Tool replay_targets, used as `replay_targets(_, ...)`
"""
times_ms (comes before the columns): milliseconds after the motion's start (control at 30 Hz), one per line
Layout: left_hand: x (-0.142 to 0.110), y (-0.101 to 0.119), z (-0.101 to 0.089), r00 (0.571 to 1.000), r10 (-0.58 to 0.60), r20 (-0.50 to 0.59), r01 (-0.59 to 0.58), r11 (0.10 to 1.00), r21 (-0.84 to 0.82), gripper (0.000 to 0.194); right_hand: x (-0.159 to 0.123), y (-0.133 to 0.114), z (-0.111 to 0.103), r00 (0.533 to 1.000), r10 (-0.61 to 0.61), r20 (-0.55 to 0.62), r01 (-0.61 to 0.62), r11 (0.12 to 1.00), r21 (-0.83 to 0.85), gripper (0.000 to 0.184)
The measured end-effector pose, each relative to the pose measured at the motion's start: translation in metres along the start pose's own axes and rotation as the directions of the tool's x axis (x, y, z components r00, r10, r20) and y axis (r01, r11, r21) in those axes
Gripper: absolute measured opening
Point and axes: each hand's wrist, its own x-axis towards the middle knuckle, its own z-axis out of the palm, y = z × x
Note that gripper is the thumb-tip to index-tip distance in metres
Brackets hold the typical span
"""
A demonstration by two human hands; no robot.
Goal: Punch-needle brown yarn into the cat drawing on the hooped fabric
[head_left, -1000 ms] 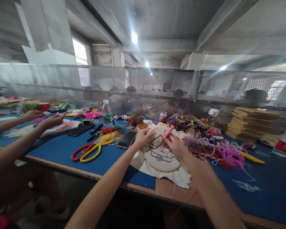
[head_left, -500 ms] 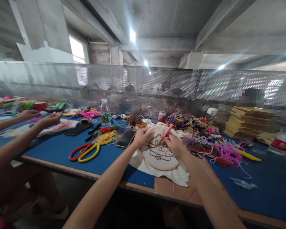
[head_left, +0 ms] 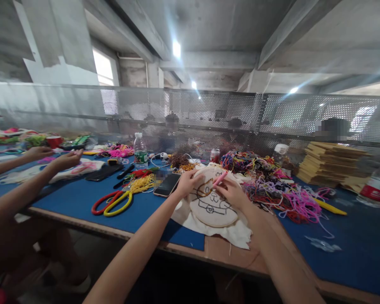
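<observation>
The right hand (head_left: 232,193) has its grip snug around a pink pen-like tool (head_left: 220,179) over the embroidery hoop (head_left: 218,226)'s upper half, long axis slanting down toward the hoop's left. The left hand (head_left: 190,182), slightly farther off, grips the hoop's upper-left edge.

Black lines are making up a face-like drawing (head_left: 211,208) on off-white cloth (head_left: 221,217).

A golden-brown outline is curving through the black, and a pen-shaped tool (head_left: 220,180) is showing solid pink. The tabletop (head_left: 66,200) is showing blue; the scissors (head_left: 131,199) are pairing one red handle with one yellow. One yarn heap (head_left: 250,166) is mixing blue, purple, orange and yellow, while a tangle (head_left: 310,205) is glowing bright pink. The stacked paper (head_left: 323,165) is looking tan, and the grey panel (head_left: 193,105) is repeating a dotted pattern.
</observation>
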Motion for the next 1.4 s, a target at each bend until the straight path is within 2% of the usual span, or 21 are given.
replay_targets(133, 0.0, 0.0, -0.001, 1.0, 0.004, -0.002, -0.004, 0.999, 0.041, 0.034, -0.001, 0.001, 0.004, 0.999, -0.05, 0.021, 0.05, 0.998, -0.028, 0.016)
replay_targets(233, 0.001, -0.003, -0.001, 1.0, 0.008, -0.004, -0.007, 0.997, 0.079, 0.035, -0.001, -0.002, 0.008, 0.996, -0.043, 0.073, 0.05, 0.993, -0.107, 0.013)
replay_targets(467, 0.003, -0.009, 0.0, 1.0, -0.03, 0.01, 0.03, 0.999, 0.024, 0.032, 0.002, -0.012, 0.005, 0.99, 0.14, 0.034, -0.128, 0.962, -0.241, 0.024)
replay_targets(567, 0.002, -0.007, 0.0, 0.999, -0.033, -0.004, 0.033, 0.999, 0.023, 0.031, 0.003, -0.011, 0.004, 0.981, 0.19, 0.04, -0.179, 0.964, -0.199, 0.025)
replay_targets(767, 0.001, -0.005, 0.001, 0.999, -0.035, -0.023, 0.035, 0.999, 0.017, 0.03, 0.003, -0.008, 0.006, 0.977, 0.211, 0.028, -0.208, 0.975, -0.083, 0.018)
replay_targets(900, 0.001, -0.007, 0.001, 0.999, -0.028, -0.027, 0.028, 0.999, 0.031, 0.03, 0.003, -0.008, 0.006, 0.98, 0.196, 0.039, -0.193, 0.978, -0.075, 0.018)
replay_targets(1100, 0.001, -0.006, 0.0, 1.0, -0.012, -0.024, 0.013, 0.998, 0.061, 0.031, 0.003, -0.012, 0.003, 0.982, 0.176, 0.069, -0.164, 0.974, -0.157, 0.02)
replay_targets(1400, 0.001, -0.009, 0.002, 1.0, -0.022, -0.019, 0.022, 0.999, 0.047, 0.034, 0.002, -0.009, 0.006, 0.977, 0.212, 0.01, -0.211, 0.977, -0.029, 0.019)
